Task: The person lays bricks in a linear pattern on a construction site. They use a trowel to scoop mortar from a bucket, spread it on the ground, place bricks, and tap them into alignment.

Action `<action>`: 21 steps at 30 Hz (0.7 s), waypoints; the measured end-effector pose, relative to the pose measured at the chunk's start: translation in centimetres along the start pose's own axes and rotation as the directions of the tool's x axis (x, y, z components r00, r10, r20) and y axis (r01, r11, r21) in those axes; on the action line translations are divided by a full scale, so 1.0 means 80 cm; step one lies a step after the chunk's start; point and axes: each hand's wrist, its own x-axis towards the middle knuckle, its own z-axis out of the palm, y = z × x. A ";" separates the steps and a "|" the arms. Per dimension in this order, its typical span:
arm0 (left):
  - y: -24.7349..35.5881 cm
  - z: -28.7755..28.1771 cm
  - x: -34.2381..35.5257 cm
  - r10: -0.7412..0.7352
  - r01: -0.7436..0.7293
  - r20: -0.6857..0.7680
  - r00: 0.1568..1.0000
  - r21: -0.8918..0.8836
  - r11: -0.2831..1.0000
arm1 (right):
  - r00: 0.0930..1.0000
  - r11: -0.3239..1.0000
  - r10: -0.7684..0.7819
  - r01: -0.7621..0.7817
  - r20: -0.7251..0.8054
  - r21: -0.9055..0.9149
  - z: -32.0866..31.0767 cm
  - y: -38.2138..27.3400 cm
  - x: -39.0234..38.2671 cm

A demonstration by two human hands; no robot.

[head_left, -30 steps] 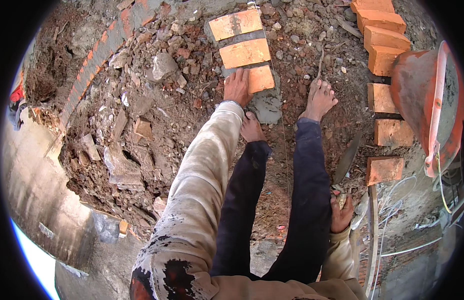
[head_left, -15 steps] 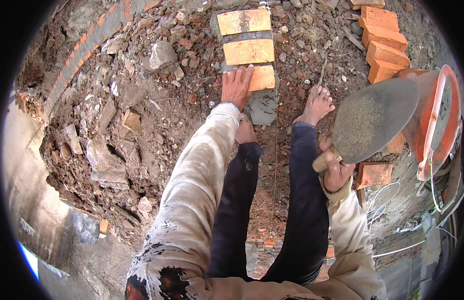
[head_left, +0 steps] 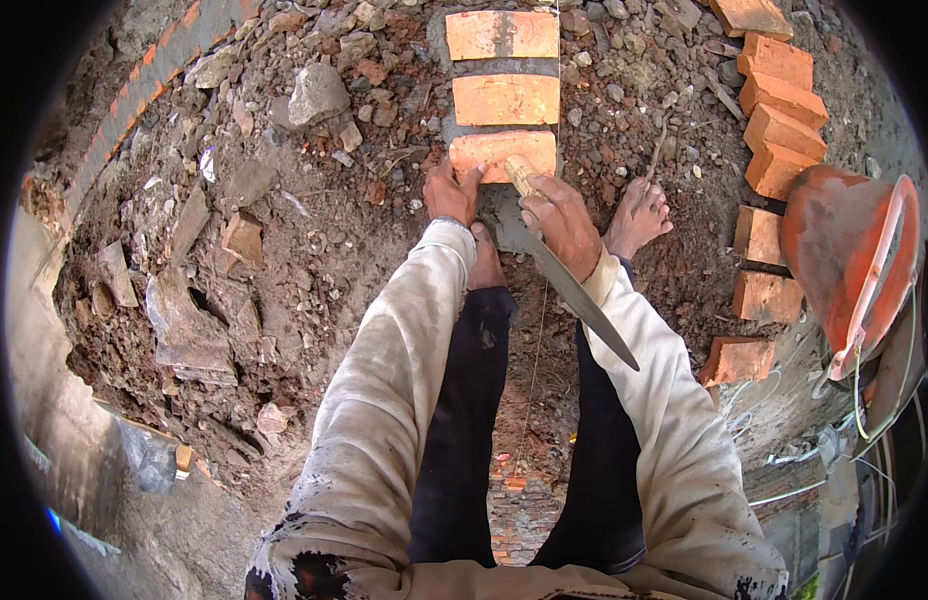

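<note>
My left hand (head_left: 454, 190) grips the left end of the nearest brick (head_left: 499, 148), one of three orange bricks laid in a column on grey mortar (head_left: 509, 220). My right hand (head_left: 569, 230) holds a trowel (head_left: 594, 315) by its wooden handle, whose butt is on or just over that brick's lower edge. The blade points down to the right, over my sleeve. Above lie the middle brick (head_left: 506, 98) and the far brick (head_left: 502, 36), along a thin string (head_left: 544, 310).
A row of loose bricks (head_left: 779, 95) runs down the right beside an orange bucket (head_left: 834, 240). Rubble (head_left: 319, 95) covers the soil around the bricks. A mortared brick edge (head_left: 139, 90) curves along the upper left. My bare feet (head_left: 639, 215) flank the mortar. Cables (head_left: 794, 495) lie lower right.
My right hand came up from the lower right with the trowel, which has flipped so its handle is at the nearest brick. My left hand stayed at that brick.
</note>
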 end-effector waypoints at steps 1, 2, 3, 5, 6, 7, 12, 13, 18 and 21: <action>-0.001 0.001 0.001 0.006 -0.006 0.009 1.000 0.008 1.000 | 1.000 1.000 0.004 -0.004 -0.018 0.006 -0.001 -0.004 0.005; -0.001 0.001 0.003 0.013 -0.013 0.018 1.000 0.017 1.000 | 1.000 1.000 -0.014 0.014 -0.004 0.015 0.004 0.004 0.001; 0.003 0.005 0.003 0.025 -0.026 0.031 0.999 0.019 0.999 | 0.998 1.000 0.016 -0.018 0.060 0.019 0.007 0.018 -0.006; -0.008 0.008 0.006 0.031 -0.035 0.055 0.998 0.062 0.997 | 0.982 0.997 0.065 -0.072 0.178 0.036 0.021 0.037 -0.009; -0.010 0.006 0.004 0.023 -0.029 0.067 0.997 0.088 0.996 | 0.984 0.997 0.059 -0.065 0.171 0.030 0.023 0.031 -0.006; -0.011 0.005 0.003 0.004 -0.011 0.075 0.997 0.098 0.995 | 0.992 0.998 0.054 -0.059 0.111 0.038 0.024 0.024 -0.003; 0.011 -0.005 0.014 0.039 -0.051 0.112 0.993 0.106 0.993 | 0.999 0.996 -0.010 0.005 0.046 0.089 0.025 0.043 -0.005; 0.014 -0.008 0.018 0.038 -0.051 0.134 0.990 0.091 0.995 | 0.995 0.994 -0.023 0.012 0.100 0.105 0.027 0.051 -0.003; 0.003 -0.011 0.018 -0.039 -0.003 0.174 0.984 0.235 0.972 | 0.999 0.996 0.037 -0.039 0.035 0.082 0.015 0.004 -0.007; 0.004 -0.006 0.025 0.037 -0.080 0.166 0.985 0.257 0.963 | 0.983 0.993 0.096 -0.105 0.159 0.047 0.030 0.042 -0.007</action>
